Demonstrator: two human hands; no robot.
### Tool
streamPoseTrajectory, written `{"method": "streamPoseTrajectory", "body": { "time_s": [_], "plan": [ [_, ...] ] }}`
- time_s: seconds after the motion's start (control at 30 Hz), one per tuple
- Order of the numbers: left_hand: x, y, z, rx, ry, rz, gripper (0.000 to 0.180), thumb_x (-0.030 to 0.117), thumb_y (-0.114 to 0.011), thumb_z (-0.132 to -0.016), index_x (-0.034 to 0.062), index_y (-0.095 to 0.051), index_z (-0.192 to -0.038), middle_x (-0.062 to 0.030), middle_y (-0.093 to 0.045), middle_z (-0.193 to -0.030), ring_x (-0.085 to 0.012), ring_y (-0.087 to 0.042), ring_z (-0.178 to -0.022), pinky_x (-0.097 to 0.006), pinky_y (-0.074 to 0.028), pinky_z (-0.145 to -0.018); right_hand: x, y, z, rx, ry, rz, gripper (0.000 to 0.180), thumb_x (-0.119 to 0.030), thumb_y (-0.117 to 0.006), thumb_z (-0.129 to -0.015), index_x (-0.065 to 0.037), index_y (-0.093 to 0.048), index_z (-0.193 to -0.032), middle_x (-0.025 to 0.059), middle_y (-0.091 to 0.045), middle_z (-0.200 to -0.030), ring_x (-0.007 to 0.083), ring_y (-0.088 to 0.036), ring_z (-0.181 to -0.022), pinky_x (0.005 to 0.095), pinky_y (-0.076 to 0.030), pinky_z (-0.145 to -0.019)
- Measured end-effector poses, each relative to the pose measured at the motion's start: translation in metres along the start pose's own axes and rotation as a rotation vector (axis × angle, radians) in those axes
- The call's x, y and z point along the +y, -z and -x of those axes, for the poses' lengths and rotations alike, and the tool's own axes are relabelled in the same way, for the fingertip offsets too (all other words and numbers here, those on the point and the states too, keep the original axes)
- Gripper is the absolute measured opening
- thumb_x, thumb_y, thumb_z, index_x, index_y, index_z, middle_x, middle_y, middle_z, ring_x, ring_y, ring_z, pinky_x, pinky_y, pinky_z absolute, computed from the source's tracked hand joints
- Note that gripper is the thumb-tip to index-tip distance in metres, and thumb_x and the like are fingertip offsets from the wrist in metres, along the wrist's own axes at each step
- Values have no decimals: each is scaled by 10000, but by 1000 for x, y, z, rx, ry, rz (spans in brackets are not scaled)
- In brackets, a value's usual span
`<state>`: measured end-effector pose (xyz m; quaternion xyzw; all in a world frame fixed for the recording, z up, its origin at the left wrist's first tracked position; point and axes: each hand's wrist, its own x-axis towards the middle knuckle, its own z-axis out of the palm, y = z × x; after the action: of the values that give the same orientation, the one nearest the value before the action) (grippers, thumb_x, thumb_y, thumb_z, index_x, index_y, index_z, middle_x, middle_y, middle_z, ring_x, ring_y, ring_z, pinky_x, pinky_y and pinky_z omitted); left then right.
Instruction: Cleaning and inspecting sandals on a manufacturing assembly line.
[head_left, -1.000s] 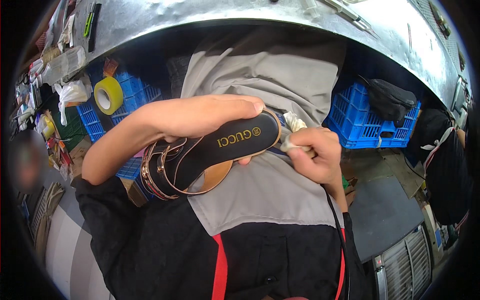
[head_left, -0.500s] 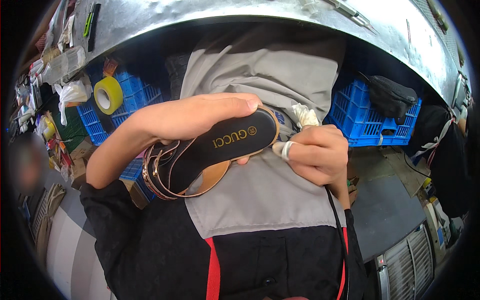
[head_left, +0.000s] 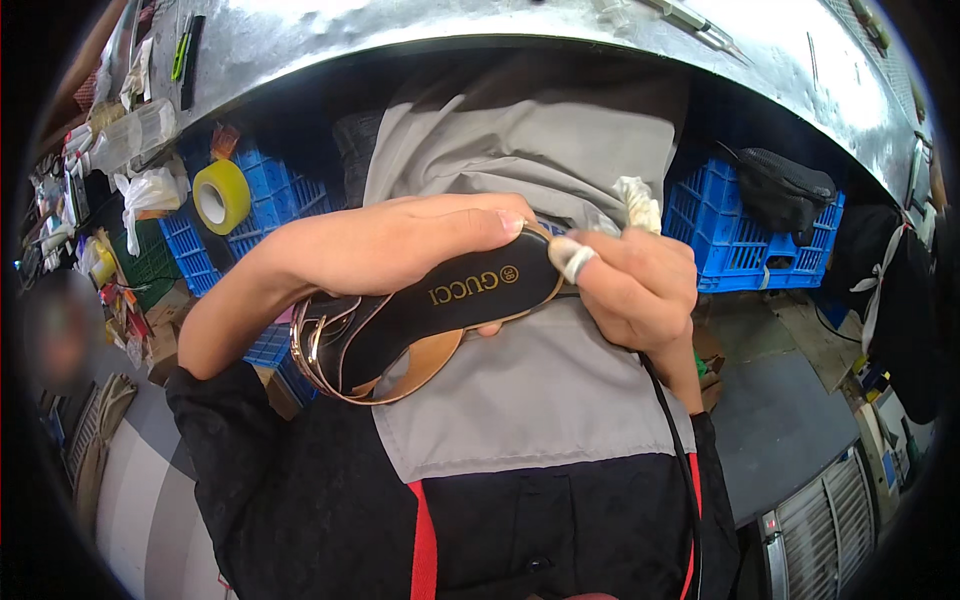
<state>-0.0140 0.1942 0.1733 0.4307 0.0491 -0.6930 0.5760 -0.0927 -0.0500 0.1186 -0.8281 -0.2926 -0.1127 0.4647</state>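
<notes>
A sandal (head_left: 455,300) with a black insole, gold lettering, a tan edge and metallic-edged straps lies across my lap, its heel to the right. My left hand (head_left: 400,235) grips it, thumb along the upper rim by the heel and fingertips showing below. At the heel edge is my right hand (head_left: 640,290), fingers closed, with white tape round one digit. A white, crumpled-looking wrapped piece (head_left: 638,203) sticks up from its far side; what it belongs to is hidden by the fingers. A black cord (head_left: 672,425) hangs below the right wrist.
A metal bench (head_left: 420,22) runs across the far side, with a utility knife (head_left: 182,48) on it. Blue crates (head_left: 725,225) stand both sides, the right one under a black pouch (head_left: 785,190). Yellow tape (head_left: 222,197) rests at left. A grey apron (head_left: 530,400) covers my lap.
My right hand has shifted up and slightly left, its taped digit now at the top of the sandal's heel edge. The white wrapped piece rose with it. The sandal tilted slightly.
</notes>
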Motion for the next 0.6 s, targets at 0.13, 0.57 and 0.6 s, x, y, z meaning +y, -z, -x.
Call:
{"method": "streamPoseTrajectory", "body": {
  "time_s": [0.13,0.57,0.6],
  "plan": [
    [-1,3,-2,-16,5,-22,385,359,-322,-1128,44,-537,-1179,-75,-670,-958,-124,-679,-857,-259,-545,-791,0,-1,-5,-6,-27,5,261,-44,-801,-706,-67,-766,-964,33,-705,-835,133,-545,-545,268,-433,-479],
    [1,6,0,-32,-58,-72,439,347,-323,-1129,-1,-493,-1337,-115,-653,-1121,-175,-694,-926,-298,-556,-853,-1,13,-30,-205,-62,34,393,1,-694,-721,-64,-736,-1107,53,-726,-985,203,-628,-657,326,-503,-562],
    [3,10,-2,-25,14,-57,446,333,-318,-1126,-6,-516,-1337,-120,-656,-1142,-174,-695,-936,-298,-553,-864,7,9,-30,-235,-100,-27,412,40,-648,-736,-52,-721,-1130,75,-728,-1003,256,-680,-733,356,-539,-621]
  ]
}}
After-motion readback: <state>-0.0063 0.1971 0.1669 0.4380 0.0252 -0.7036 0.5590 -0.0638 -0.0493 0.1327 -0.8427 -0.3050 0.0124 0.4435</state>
